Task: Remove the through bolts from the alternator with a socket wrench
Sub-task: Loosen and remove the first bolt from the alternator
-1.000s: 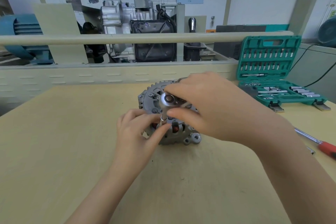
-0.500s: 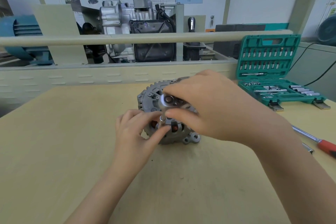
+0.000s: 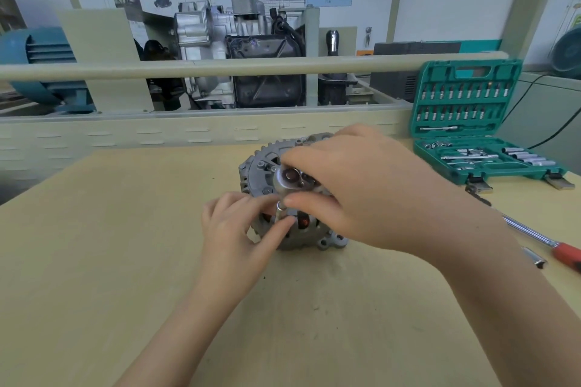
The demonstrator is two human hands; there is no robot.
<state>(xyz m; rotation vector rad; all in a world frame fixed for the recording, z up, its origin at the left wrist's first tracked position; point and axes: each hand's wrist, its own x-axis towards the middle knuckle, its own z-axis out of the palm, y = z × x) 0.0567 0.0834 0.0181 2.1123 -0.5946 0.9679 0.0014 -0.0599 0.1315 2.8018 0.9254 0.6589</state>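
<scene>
At the middle of the pale wooden table [image 3: 110,261] sat the alternator [image 3: 261,173], a grey cast-metal housing with a toothed, finned rim, slotted vents and a mounting lug at its near edge, with a glint of copper winding showing through one opening. We held the socket wrench [image 3: 290,179] upright over its near side: our right hand [image 3: 371,195] was curled round the round, polished ratchet head from the right, thumb under and fingers over it, hiding the handle. Our left hand [image 3: 232,229] pinched the slim steel socket [image 3: 279,209] below the head between thumb and forefinger, the other fingers loosely bent against the housing. We could not tell whether the socket sat on a bolt, since our fingers covered that spot. To the right on the table lay a chrome bar with a red grip [image 3: 550,243], and just beside it a small loose socket [image 3: 534,259]. Farther back on the right stood an open green plastic tool case [image 3: 471,122], its raised lid lined with rows of bits and its tray with shiny sockets. Behind a cream rail [image 3: 220,67] stood a metal engine assembly [image 3: 239,53].
</scene>
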